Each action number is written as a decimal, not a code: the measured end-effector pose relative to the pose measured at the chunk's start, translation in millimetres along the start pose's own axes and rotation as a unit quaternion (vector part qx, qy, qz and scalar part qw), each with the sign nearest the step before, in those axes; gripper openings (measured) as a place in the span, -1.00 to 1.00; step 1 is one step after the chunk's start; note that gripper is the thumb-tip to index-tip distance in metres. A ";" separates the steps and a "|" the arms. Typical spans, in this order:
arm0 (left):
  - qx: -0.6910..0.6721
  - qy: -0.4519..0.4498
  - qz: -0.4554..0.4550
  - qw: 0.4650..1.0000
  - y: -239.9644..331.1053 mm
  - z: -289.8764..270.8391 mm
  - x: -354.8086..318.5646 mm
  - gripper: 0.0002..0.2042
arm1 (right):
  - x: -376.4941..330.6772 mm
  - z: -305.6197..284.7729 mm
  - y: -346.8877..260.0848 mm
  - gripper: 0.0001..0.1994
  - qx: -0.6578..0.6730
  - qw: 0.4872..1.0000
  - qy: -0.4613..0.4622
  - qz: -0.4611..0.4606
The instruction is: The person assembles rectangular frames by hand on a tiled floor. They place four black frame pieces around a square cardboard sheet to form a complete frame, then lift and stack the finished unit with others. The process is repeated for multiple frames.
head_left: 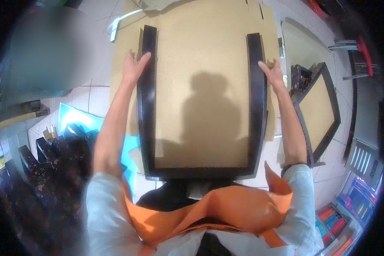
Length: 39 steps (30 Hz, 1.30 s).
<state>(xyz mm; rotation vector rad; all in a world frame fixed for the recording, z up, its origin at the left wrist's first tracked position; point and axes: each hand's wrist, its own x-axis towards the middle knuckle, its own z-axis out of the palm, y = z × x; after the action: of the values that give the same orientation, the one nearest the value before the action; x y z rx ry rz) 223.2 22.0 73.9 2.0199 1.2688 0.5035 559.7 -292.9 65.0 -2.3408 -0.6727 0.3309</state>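
Two sides of the dark frame (200, 173) lie over cardboard (196, 51), left hand (135, 68) and right hand (275, 75) at their outer edges, thumbs spread; whether the fingers pinch, I cannot tell. Uneven pressure could twist the near corners, since the far end is open.

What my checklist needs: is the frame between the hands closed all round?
No, the frame has no bar at its far end.

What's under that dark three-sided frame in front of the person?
A tan cardboard sheet shows between the sides of the dark frame and beyond them. Whatever lies directly beneath the bars themselves is covered, so I can't tell.
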 end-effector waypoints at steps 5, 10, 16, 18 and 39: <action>0.061 -0.091 -0.020 0.994 -6.2 39.7 15.2 -0.67 | 33.0 36.0 5.2 -0.48 -0.020 0.992 -0.080 0.093; -0.035 -0.209 0.054 0.976 -16.7 28.0 -6.8 -0.70 | 11.2 32.2 7.4 -0.68 0.105 0.985 -0.132 -0.020; 0.018 -0.202 0.033 0.979 -17.5 16.7 0.0 -0.57 | 2.6 18.9 -16.8 -0.63 0.095 0.977 -0.188 -0.026; 0.072 -0.158 0.023 0.985 -15.8 24.4 -1.7 -0.44 | 10.4 17.8 -10.2 -0.54 -0.040 0.980 -0.170 -0.097; -0.092 -0.167 -0.024 0.981 -2.3 21.0 -9.9 -0.64 | -9.2 15.3 -8.4 -0.70 -0.093 0.952 -0.150 -0.248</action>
<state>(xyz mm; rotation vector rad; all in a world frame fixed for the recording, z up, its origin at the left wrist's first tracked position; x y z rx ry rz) 230.7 6.6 58.1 1.8221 1.0240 0.2347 542.7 -284.3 59.8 -2.2111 -1.4604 0.4091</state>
